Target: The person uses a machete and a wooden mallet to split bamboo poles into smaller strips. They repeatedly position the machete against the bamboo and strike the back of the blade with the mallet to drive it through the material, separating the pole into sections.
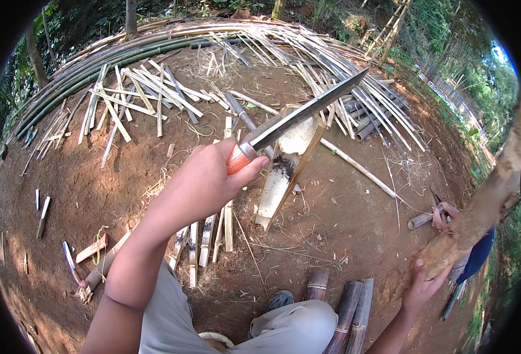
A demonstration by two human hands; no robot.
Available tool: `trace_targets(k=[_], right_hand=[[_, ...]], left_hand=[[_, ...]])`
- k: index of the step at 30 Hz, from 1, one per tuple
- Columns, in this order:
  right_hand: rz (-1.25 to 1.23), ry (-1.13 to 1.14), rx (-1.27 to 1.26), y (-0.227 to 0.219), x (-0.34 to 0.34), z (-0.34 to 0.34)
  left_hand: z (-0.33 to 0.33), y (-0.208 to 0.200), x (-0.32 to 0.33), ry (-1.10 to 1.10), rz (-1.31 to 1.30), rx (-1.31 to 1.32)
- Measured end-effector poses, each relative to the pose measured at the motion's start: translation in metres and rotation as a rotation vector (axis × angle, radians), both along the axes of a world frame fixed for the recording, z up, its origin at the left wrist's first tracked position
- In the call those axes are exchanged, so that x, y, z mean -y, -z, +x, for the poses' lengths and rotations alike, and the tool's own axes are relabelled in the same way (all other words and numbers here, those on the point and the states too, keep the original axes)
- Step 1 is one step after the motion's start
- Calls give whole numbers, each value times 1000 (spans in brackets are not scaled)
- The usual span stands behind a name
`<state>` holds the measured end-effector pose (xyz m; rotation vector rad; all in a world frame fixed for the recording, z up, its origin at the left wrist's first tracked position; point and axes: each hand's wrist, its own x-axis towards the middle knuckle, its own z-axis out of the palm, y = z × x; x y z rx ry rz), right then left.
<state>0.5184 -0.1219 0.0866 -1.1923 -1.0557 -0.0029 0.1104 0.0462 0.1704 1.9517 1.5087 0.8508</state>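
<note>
Machete (299,114) sits in the left grip (216,168) on my feed from the head camera, raised over bare ground (355,236). I have the left forearm (148,253) slanting in from the lower edge toward the upper right, the back of the hand turned up and the thumb reaching along the blade side. That grip is closed around the orange-red handle (237,160), with no gap that I can see between fingers and wood. From it the blade runs off to the upper right, away from the body, its long axis slanted and its tip clear of the far side of the grip. Right of the left grip and behind the blade, I see split bamboo (279,183) with a pale hollow side smudged black; below the grip lie bamboo strips (206,245). My right grip (426,286), well apart to the lower right, touches the lower end of a rough brown log (467,227); I cannot tell how tightly it is closed. Just past that grip, partly hidden by the log, another person's hand (439,218) is at a short bamboo tube (420,221).
</note>
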Motion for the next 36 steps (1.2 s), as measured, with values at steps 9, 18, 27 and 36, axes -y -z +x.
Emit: trace_targets(k=[9, 18, 27, 36], right_hand=[[-68, 272, 380, -143, -5, -43], [-757, 38, 622, -115, -14, -86], [-270, 168, 545, -137, 9, -98], [-47, 214, 423, -152, -14, -80]], left_hand=[[-16, 9, -4, 74, 73, -11], [-23, 2, -3, 77, 144, -68], [-27, -3, -6, 99, 65, -79], [-25, 2, 4, 141, 166, 1]])
